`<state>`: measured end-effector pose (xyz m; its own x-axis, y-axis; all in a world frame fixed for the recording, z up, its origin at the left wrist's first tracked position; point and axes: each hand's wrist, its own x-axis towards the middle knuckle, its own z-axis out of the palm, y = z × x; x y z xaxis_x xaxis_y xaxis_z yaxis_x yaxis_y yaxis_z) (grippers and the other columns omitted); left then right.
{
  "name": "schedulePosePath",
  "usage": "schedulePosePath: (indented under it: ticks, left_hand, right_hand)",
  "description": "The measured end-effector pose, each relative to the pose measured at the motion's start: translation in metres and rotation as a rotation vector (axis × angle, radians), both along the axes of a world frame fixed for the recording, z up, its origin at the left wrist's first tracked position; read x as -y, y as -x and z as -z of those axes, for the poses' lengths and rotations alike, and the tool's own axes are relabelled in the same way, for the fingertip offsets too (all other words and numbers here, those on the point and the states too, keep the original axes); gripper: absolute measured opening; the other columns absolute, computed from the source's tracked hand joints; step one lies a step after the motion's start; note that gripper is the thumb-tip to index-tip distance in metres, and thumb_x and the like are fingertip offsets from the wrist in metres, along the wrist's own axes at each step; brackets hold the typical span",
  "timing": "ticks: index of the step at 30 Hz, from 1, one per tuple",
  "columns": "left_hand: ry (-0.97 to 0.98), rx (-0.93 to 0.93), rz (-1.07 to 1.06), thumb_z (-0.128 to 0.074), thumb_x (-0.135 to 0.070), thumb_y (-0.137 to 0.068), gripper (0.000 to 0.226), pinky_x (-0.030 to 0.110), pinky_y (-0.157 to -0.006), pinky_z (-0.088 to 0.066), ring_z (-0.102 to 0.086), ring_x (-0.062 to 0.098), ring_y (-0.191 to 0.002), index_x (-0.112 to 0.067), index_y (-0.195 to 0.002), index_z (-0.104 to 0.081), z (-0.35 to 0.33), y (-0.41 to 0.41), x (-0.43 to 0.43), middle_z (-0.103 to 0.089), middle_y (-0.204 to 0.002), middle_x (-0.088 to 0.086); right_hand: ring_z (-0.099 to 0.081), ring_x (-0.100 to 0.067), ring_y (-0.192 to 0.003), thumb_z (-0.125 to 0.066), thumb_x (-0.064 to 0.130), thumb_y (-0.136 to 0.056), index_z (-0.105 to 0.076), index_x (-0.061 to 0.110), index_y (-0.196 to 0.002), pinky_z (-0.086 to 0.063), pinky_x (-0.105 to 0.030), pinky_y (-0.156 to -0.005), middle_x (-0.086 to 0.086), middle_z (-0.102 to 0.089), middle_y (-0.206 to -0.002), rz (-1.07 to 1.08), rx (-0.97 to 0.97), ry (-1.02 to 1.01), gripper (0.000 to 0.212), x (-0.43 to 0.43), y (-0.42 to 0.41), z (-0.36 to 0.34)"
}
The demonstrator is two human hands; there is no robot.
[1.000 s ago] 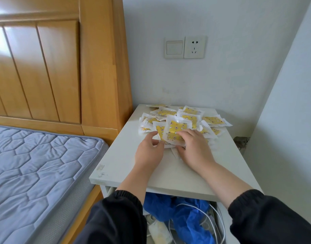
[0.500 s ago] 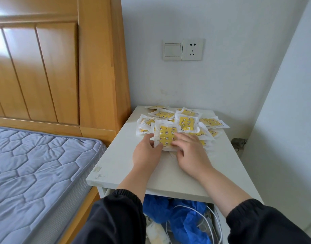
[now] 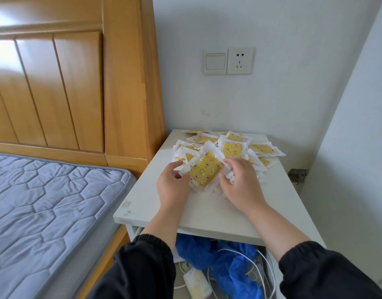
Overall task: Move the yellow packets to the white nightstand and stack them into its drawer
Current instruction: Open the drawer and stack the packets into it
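Since the earlier frame, the bundle of yellow star-patterned packets in clear plastic wrappers (image 3: 205,172) has tilted up off the flat white nightstand top (image 3: 185,214). Hazard: the slick wrappers may slide apart and spill if side pressure eases. The bundle sits between left hand (image 3: 172,187) and right hand (image 3: 243,187), with the fingers of both curled against its edges. The drawer (image 3: 270,268) below stands open.

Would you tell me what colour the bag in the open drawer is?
It is blue; the bag shows best in the head view.
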<state>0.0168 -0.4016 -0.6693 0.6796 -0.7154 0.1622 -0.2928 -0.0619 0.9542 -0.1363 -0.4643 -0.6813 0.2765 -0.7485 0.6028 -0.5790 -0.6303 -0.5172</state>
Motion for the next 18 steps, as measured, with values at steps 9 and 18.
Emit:
schedulePosePath:
  ticks: [9,18]
  left_hand:
    - [0.285,0.288,-0.108,-0.045,0.000,-0.097,0.033,0.009,-0.079,-0.041,-0.051,0.006,-0.089,-0.018,-0.119,-0.062,0.001,0.008,-0.016,-0.057,-0.102,-0.008]
    - [0.267,0.171,-0.030,-0.048,0.006,-0.092,0.043,0.012,-0.071,-0.041,-0.052,0.004,-0.077,-0.025,-0.120,-0.060,0.000,0.001,-0.014,-0.058,-0.092,-0.008]
  right_hand:
    - [-0.025,-0.014,-0.140,-0.076,0.033,-0.078,-0.031,0.020,-0.145,-0.024,-0.031,-0.114,0.003,-0.032,-0.150,-0.094,0.133,-0.183,0.082,-0.011,0.007,-0.006]
    - [-0.037,-0.011,-0.130,-0.082,0.028,-0.071,-0.034,0.026,-0.144,-0.035,-0.032,-0.107,0.012,-0.043,-0.132,-0.159,0.120,-0.338,0.087,-0.008,0.003,-0.004]
